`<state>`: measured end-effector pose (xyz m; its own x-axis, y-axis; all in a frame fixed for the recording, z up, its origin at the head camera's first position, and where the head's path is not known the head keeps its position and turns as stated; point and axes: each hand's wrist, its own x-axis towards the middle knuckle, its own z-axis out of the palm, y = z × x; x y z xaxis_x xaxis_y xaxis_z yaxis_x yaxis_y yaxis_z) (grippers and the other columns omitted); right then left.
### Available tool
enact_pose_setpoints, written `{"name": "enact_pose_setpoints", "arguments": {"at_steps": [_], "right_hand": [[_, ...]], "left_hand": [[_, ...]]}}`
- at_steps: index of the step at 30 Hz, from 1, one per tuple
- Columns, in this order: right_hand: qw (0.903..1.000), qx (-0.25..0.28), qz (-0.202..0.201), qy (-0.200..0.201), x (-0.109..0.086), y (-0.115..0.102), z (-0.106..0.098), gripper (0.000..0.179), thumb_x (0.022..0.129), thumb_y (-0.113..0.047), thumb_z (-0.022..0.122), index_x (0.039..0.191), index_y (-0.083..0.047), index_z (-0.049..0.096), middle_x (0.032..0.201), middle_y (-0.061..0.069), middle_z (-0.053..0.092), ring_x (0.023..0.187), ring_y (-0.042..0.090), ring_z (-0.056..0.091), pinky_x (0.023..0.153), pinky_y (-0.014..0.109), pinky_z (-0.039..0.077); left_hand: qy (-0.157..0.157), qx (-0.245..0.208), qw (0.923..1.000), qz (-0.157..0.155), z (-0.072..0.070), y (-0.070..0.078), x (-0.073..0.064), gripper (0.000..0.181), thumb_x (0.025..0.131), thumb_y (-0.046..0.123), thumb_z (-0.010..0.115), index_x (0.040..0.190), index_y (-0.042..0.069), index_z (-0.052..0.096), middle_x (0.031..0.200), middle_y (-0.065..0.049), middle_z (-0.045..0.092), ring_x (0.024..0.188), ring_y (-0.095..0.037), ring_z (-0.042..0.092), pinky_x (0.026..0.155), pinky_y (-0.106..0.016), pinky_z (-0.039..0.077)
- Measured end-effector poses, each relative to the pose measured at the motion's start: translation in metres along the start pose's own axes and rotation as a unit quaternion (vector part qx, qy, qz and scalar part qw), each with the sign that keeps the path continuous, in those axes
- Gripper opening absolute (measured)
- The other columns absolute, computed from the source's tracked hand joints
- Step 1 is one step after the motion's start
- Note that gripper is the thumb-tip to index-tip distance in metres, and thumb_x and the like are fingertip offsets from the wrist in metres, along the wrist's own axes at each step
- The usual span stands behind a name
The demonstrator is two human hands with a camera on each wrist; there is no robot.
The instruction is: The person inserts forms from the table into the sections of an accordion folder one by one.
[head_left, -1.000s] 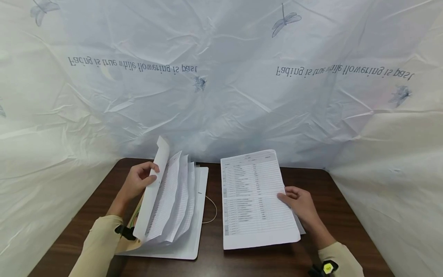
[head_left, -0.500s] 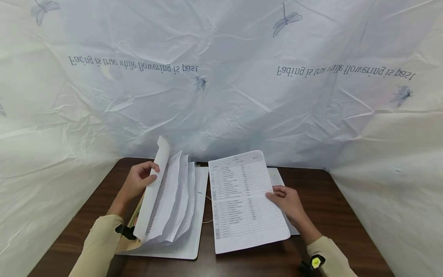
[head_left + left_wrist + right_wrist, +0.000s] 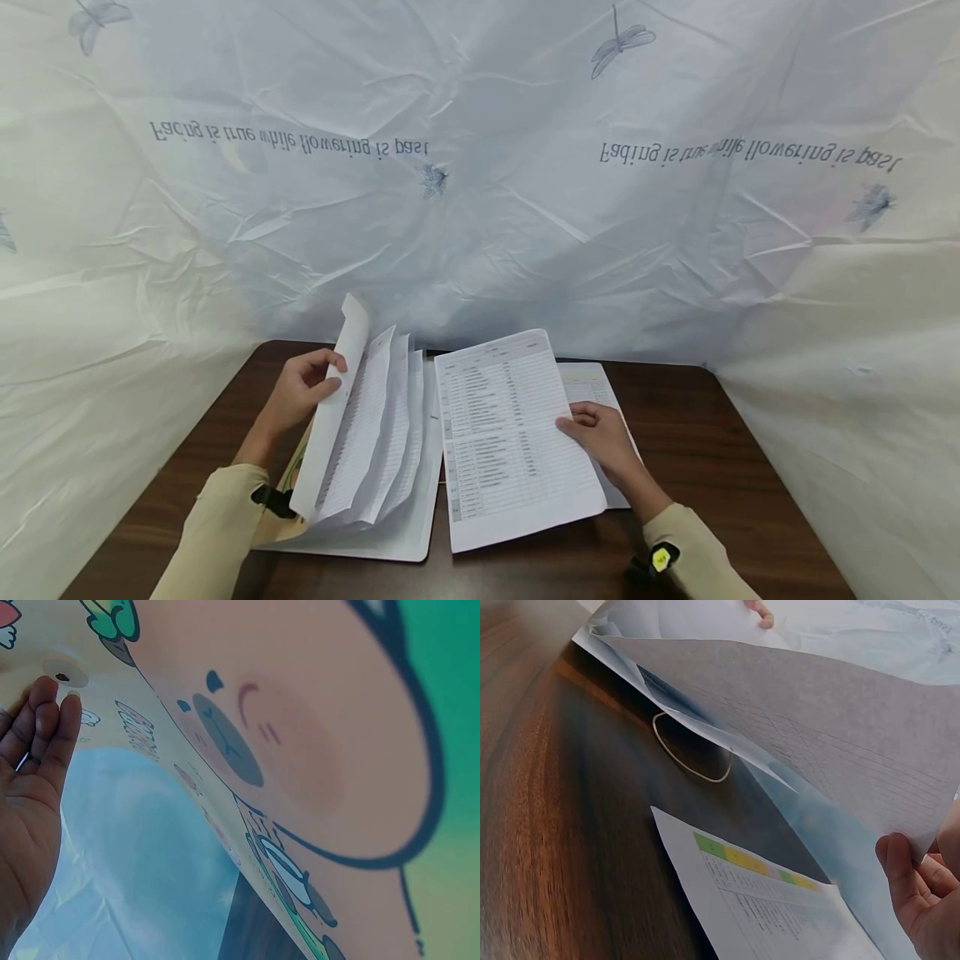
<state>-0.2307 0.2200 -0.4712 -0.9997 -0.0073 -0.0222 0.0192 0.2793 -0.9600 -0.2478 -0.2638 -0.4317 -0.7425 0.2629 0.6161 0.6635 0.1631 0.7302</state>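
My left hand (image 3: 298, 390) pinches the raised front cover (image 3: 332, 442) of a file folder lying open on the table's left. The cover is white inside; its outside carries a cartoon bear (image 3: 300, 742) in the left wrist view. Several printed sheets (image 3: 375, 433) stand fanned inside the folder, over its white back (image 3: 423, 508). My right hand (image 3: 603, 437) pinches the right edge of a printed paper (image 3: 510, 450), thumb on top. That paper is tilted above the table, its left edge close beside the folder. Whether it is one sheet or more, I cannot tell.
Another printed sheet (image 3: 757, 900), with a green and yellow header row, lies on the table partly beneath the held paper. A thin elastic loop (image 3: 705, 777) sticks out at the folder's edge. Dark wooden table (image 3: 705, 450); pale printed sheeting (image 3: 480, 233) hangs behind and at both sides.
My right hand has carried the printed paper left, towards the folder, and more of the sheet lying beneath shows. The left hand keeps holding the cover in the same place.
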Motion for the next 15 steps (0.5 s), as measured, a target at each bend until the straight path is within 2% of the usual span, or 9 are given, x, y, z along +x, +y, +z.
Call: {"name": "enact_pose_setpoints", "arguments": {"at_steps": [8, 15], "right_hand": [[1.0000, 0.004, -0.005, -0.001, 0.003, 0.001, 0.013, 0.030, 0.091, -0.007, 0.075, 0.116, 0.007, 0.069, 0.096, 0.018, 0.075, 0.074, 0.023, 0.073, 0.061, 0.031, 0.056], [0.9999, 0.009, -0.004, 0.002, 0.006, -0.001, 0.021, 0.028, 0.089, -0.006, 0.076, 0.113, 0.005, 0.071, 0.093, 0.015, 0.075, 0.072, 0.022, 0.072, 0.060, 0.031, 0.055]], "left_hand": [[0.002, 0.002, 1.0000, 0.002, 0.000, -0.002, -0.001, 0.017, 0.086, -0.016, 0.057, 0.100, -0.007, 0.062, 0.084, 0.000, 0.058, 0.056, -0.004, 0.048, 0.051, -0.027, 0.043], [0.001, 0.006, 1.0000, -0.005, 0.000, -0.003, -0.001, 0.017, 0.087, -0.015, 0.058, 0.100, -0.007, 0.062, 0.089, -0.002, 0.060, 0.058, -0.006, 0.053, 0.053, -0.026, 0.046]]}}
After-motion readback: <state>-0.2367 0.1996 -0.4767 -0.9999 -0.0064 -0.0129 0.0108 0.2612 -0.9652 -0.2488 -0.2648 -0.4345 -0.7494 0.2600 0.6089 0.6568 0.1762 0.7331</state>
